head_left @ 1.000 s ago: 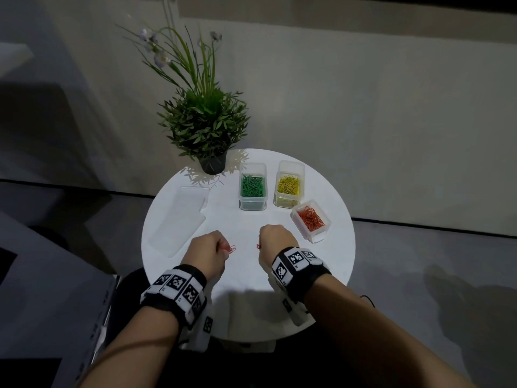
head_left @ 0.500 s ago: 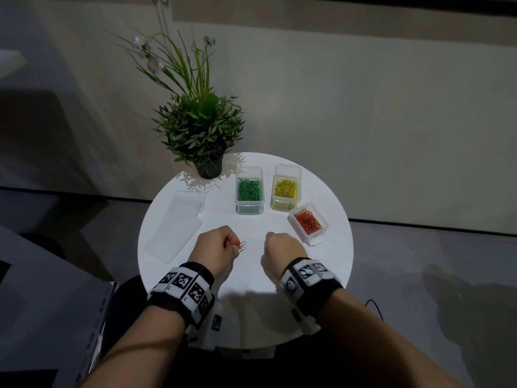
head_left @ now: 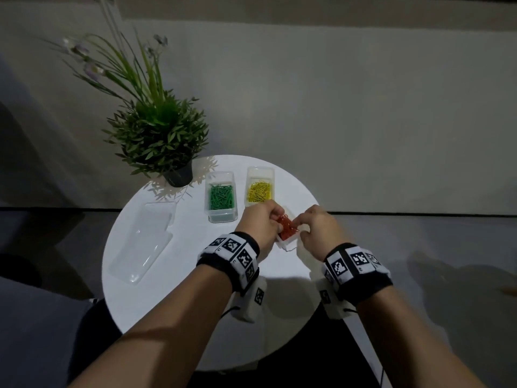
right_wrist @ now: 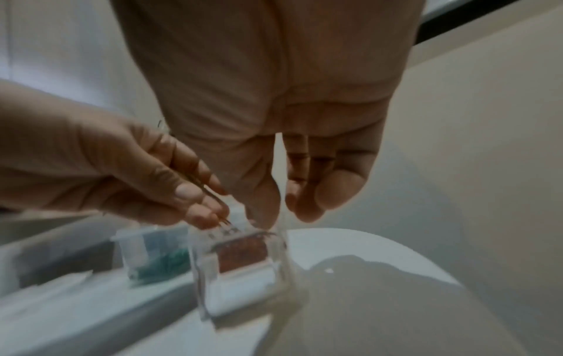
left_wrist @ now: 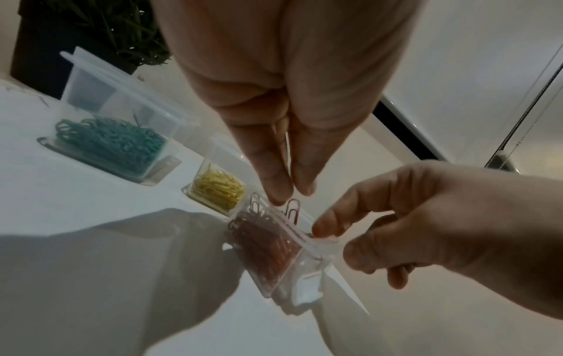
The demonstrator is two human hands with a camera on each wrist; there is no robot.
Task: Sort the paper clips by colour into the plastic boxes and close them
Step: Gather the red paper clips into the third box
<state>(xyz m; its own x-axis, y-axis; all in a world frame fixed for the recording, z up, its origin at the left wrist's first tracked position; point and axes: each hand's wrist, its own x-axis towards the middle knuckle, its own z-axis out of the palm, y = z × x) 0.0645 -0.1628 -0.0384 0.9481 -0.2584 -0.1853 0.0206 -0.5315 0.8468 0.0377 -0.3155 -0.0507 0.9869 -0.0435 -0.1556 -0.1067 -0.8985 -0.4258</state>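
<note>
Round white tabletop (head_left: 145,298): box of red clips (head_left: 288,233) near its right edge, lid open. Left hand (head_left: 258,225) pinches a red clip (left_wrist: 293,210) over it; right hand (head_left: 316,228), fingers curled, grip unclear.

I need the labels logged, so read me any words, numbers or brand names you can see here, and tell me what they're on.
No readable words, numbers or brand names.
Wristbands: black-and-white square code patterns only, no letters.
White wrist units: the same kind of pattern.
Plastic boxes: no label seen.
Plant pot: plain dark, no print legible.
</note>
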